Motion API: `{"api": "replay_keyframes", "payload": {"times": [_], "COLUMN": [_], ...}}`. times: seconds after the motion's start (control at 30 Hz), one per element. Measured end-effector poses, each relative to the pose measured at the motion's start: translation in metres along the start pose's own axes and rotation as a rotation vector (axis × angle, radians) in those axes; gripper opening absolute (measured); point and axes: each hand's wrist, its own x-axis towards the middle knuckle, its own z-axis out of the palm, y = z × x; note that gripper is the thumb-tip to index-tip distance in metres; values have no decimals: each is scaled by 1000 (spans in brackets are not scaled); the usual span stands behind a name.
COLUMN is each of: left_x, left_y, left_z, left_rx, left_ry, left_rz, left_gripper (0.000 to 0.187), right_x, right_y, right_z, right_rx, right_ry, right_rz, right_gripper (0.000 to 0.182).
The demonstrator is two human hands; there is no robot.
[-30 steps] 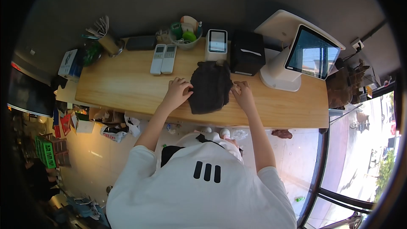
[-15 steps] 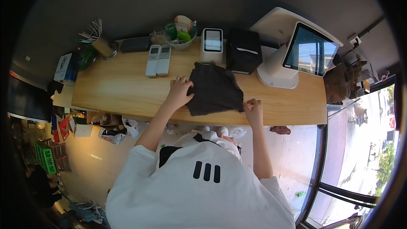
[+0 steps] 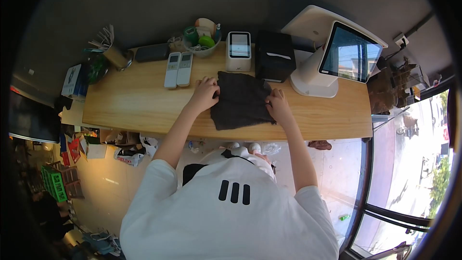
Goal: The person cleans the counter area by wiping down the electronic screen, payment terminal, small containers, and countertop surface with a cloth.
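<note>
A dark grey cloth (image 3: 240, 101) lies spread in a rough square on the wooden counter (image 3: 144, 101), close to its front edge. At the cloth's left side, my left hand (image 3: 206, 92) has its fingers bent and closed on the edge. My right hand (image 3: 279, 106) pinches the right edge, a little below the upper right corner. The fingertips of both hands are partly hidden against the dark fabric.
Behind the cloth stand a small white terminal (image 3: 239, 62), a black receipt printer (image 3: 275, 62) and a white touchscreen register (image 3: 315, 84). Two white remotes (image 3: 178, 70) lie to the left, near a bowl of small items (image 3: 207, 52) and a straw holder (image 3: 118, 57).
My right hand has moved up and left along the cloth's right edge from the lower right corner. The cloth's right side now lies straighter. My left hand has shifted slightly upward.
</note>
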Motion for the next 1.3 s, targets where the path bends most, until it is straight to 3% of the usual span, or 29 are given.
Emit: {"api": "replay_keyframes", "payload": {"times": [0.13, 0.2, 0.33, 0.43, 0.5, 0.63, 0.73, 0.8, 0.93, 0.97, 1.03, 1.1, 1.23, 1.3], "left_x": [-8, -17, -23, -9, 8, 35, 34, 25, 9, 3, -7, -18, -28, -28], "left_y": [12, 22, 41, 34, 21, 2, 1, 7, 8, 5, -4, -10, -3, 12], "left_z": [-33, -62, -95, -86, -57, 15, 30, 23, 6, 3, -1, 1, 9, 4], "left_rx": [-71, -368, -712, -879, -878, -738, -566, -371, -581, -537, -486, -620, -581, -562], "left_ry": [-1, 82, 16, -38, -196, -180, -57, 417, 542, 535, 537, 470, 471, 359], "left_rz": [55, 171, 107, 191, 3, -154, -185, -31, -154, -158, -165, -181, -200, -140], "left_gripper": [16, 14, 11, 10, 10, 11, 17, 31, 33, 29, 25, 22, 16, 13], "right_x": [-4, -10, -17, -11, -5, -1, 1, 10, 64, 68, 77, 70, 42, 30], "right_y": [-15, -30, -49, -24, 5, 43, 38, 11, -77, -84, -89, -78, -43, -28], "right_z": [-43, -76, -122, -111, -83, -29, -21, -31, -36, -28, -11, -9, -2, 8], "right_rx": [243, 306, 529, 588, 624, 584, 542, 592, 856, 859, 302, 288, 203, 157], "right_ry": [24, 49, 7, -10, -30, -116, -84, -59, -279, -283, -138, -141, -102, -152], "right_rz": [-18, -4, 140, 163, 209, 296, 311, 256, 475, 467, 301, 296, 300, 309], "right_gripper": [15, 13, 10, 13, 13, 12, 13, 19, 33, 33, 38, 37, 30, 27]}}
